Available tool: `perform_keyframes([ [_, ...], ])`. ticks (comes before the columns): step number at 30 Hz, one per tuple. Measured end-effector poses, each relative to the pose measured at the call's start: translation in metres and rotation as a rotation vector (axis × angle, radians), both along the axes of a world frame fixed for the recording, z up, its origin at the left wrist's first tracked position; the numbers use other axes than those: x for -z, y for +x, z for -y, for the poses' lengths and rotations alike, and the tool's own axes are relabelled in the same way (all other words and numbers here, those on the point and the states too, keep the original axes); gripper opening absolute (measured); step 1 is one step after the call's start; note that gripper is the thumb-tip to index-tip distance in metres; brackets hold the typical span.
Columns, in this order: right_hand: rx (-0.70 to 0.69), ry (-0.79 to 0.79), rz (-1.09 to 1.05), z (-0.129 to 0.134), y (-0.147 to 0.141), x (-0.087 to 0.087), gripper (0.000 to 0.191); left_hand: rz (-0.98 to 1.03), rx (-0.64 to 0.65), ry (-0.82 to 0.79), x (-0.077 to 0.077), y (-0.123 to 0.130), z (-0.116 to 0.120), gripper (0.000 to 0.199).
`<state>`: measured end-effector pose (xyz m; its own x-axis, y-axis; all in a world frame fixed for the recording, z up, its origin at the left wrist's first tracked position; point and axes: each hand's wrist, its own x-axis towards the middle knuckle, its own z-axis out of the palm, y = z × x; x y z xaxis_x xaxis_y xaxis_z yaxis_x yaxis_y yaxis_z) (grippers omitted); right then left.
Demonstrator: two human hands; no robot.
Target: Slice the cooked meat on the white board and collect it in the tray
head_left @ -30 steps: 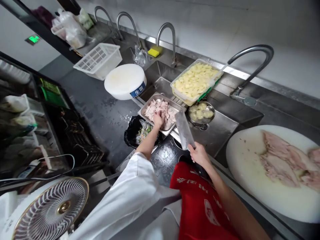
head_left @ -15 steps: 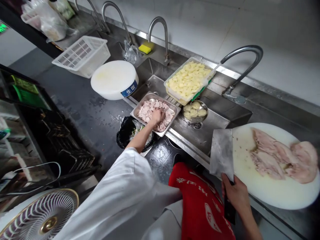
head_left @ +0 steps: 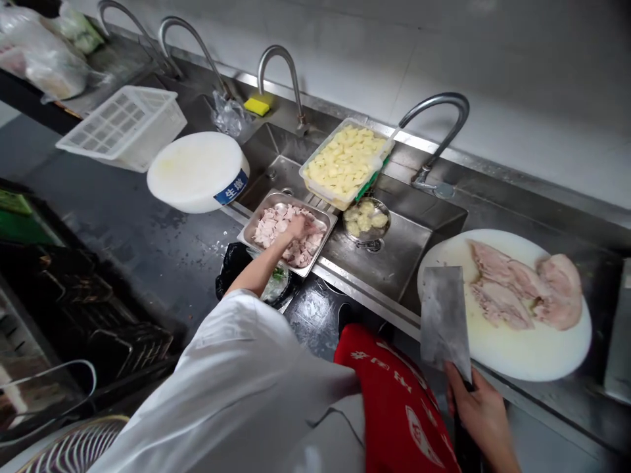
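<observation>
My left hand (head_left: 298, 227) lies over cut pieces of pale pink meat (head_left: 276, 222) in a steel tray (head_left: 315, 257). Its fingers look stretched out on the pieces, though they are small and slightly blurred. At the lower right my right hand (head_left: 480, 410) is closed round the black handle of a cleaver (head_left: 445, 315). The wide blade points away from me, over the near-left edge of a round white chopping board (head_left: 522, 361). Larger slabs of cooked-looking meat (head_left: 522, 282) rest on that board.
A plastic tub of pale yellow cut pieces (head_left: 348, 161) spans the sink (head_left: 394, 263); a bowl of yellowish slices (head_left: 365, 219) sits inside. Leftward are a thick white round block (head_left: 192, 171) and a white basket (head_left: 128, 125). A black-bagged container (head_left: 231, 266) stands below the tray.
The view has swung right, so the counter items appear further left. My left hand remains in the meat tray, its fingers now reaching more outward. My right hand still holds the cleaver beside the board.
</observation>
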<state>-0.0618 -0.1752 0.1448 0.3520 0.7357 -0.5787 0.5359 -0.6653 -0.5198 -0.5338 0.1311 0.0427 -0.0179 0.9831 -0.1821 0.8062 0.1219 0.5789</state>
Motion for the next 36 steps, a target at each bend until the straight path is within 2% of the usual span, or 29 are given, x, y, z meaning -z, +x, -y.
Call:
perform_keyframes([
  [1,0.017,0.02,0.004,0.007,0.003,-0.003,0.048,0.004,0.049,-0.004,-0.004,0.0,-0.001,0.035],
  [3,0.064,0.065,0.005,0.021,0.009,-0.01,0.049,0.009,0.056,0.163,-0.009,0.013,-0.001,0.035],
  [4,0.099,0.083,0.009,0.028,0.014,-0.013,0.049,0.035,0.073,0.252,-0.01,0.028,-0.001,0.033],
  [6,0.194,0.114,0.032,0.042,0.025,-0.02,0.05,0.122,0.103,0.374,-0.009,0.072,0.004,0.03],
  [9,0.361,0.155,0.1,0.058,0.042,-0.029,0.047,0.284,0.295,0.362,-0.007,0.171,0.025,0.024],
  [11,0.464,0.16,0.121,0.067,0.051,-0.034,0.045,0.378,0.453,0.279,-0.003,0.248,0.044,0.022],
  [14,0.569,0.144,0.12,0.081,0.057,-0.039,0.043,0.428,0.606,0.17,0.008,0.359,0.071,0.016],
  [16,0.605,0.156,0.122,0.092,0.059,-0.039,0.044,0.417,0.608,0.205,0.017,0.418,0.088,0.012],
  [19,0.653,0.183,0.111,0.109,0.063,-0.034,0.045,0.392,0.538,0.235,0.027,0.475,0.114,0.034],
  [22,0.698,0.191,0.078,0.124,0.074,-0.024,0.046,0.383,0.481,0.266,0.033,0.496,0.134,0.043],
  [25,0.711,0.189,0.027,0.132,0.098,-0.011,0.046,0.423,0.576,0.303,0.037,0.503,0.144,0.036],
  [27,0.705,0.174,-0.014,0.133,0.12,-0.003,0.045,0.431,0.602,0.319,0.039,0.509,0.147,0.035],
  [31,0.636,0.144,-0.138,0.128,0.173,0.016,0.043,0.367,0.512,0.338,0.039,0.524,0.156,0.04],
  [33,0.582,0.124,-0.269,0.127,0.202,0.03,0.043,0.344,0.546,0.334,0.038,0.524,0.162,0.033],
  [36,0.498,0.089,-0.478,0.128,0.242,0.06,0.045,0.311,0.624,0.31,0.033,0.508,0.162,0.027],
])
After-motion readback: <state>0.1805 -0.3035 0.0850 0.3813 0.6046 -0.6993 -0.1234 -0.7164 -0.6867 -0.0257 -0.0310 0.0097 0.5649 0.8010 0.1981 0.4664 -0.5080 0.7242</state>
